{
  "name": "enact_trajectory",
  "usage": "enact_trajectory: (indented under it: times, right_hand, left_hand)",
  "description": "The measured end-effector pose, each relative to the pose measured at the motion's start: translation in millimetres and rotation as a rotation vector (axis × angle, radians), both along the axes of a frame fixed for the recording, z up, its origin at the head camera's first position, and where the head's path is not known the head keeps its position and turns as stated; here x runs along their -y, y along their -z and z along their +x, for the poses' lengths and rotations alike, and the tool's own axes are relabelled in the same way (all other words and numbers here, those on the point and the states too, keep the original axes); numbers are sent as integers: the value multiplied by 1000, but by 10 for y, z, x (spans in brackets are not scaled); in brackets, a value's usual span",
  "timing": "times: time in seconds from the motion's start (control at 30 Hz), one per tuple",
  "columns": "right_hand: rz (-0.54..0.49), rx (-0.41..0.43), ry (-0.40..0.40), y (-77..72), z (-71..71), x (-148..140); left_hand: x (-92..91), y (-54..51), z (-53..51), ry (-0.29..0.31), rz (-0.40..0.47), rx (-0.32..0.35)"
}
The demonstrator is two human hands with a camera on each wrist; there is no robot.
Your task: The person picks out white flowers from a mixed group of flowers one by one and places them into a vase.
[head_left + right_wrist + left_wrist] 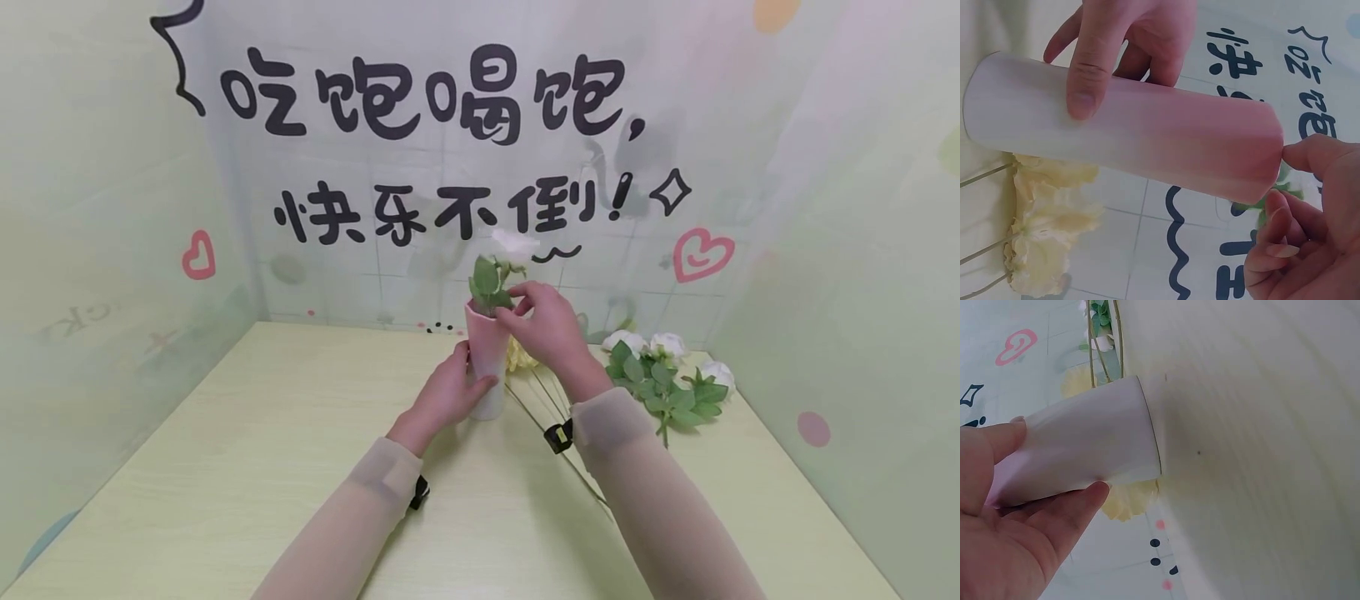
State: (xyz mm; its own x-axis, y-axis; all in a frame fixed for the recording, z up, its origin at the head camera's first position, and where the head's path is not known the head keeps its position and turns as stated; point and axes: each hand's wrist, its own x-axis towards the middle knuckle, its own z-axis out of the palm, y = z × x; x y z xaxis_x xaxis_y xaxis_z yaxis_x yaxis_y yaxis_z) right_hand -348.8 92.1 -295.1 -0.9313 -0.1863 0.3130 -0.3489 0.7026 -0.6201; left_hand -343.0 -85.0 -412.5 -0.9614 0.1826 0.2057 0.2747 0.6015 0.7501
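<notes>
A vase [487, 358], pink at the top and white below, stands upright on the table. The left hand [447, 392] grips its lower half from the left, thumb in front; in the left wrist view that hand [1016, 506] curls around the pale vase [1085, 440]. A white flower [513, 246] with green leaves [486, 275] rises from the mouth. At the rim, the right hand [547, 329] has thumb and fingers at the lower leaves. In the right wrist view, the right hand's [1304, 212] thumb tip meets the rim of the vase [1179, 137]; the stem is hidden.
Yellow flowers [520, 357] lie behind and right of the vase, their long stems running toward the front right. White flowers [667, 344] with green leaves [663, 387] lie at the table's [225, 467] back right. A printed wall [337, 283] stands behind.
</notes>
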Motion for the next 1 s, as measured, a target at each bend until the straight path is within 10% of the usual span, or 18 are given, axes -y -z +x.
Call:
enact_trajectory:
  times: [0.53, 1.0]
  right_hand:
    - [-51, -49, 28, 154, 50, -269]
    - [-12, -40, 50, 667, 94, -780]
  left_hand:
    - [-5, 6, 6, -12, 4, -3]
    - [-24, 1, 13, -20, -8, 1]
